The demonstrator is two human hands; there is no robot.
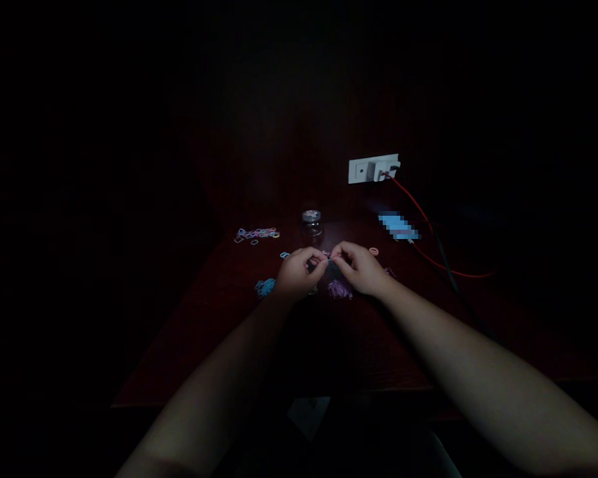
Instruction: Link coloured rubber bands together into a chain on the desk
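Observation:
My left hand (301,273) and my right hand (359,269) meet over the middle of the dark red table. Each has thumb and forefinger pinched together, and a small blue band (329,259) shows between the fingertips; it is too small and dim to make out fully. Left of my left wrist lies a heap of blue bands (266,287). A heap of purple bands (339,289) sits just below my right fingers. Beyond my left hand are a few light blue rings (284,255), partly covered. An orange ring (373,251) rests past my right hand.
A lidded glass jar (311,224) stands behind my hands. Mixed coloured bands (257,234) are spread at the back left. On the wall, a socket (373,169) holds a plug with a red cable (413,199), which runs near a blurred blue object (397,226) at the right.

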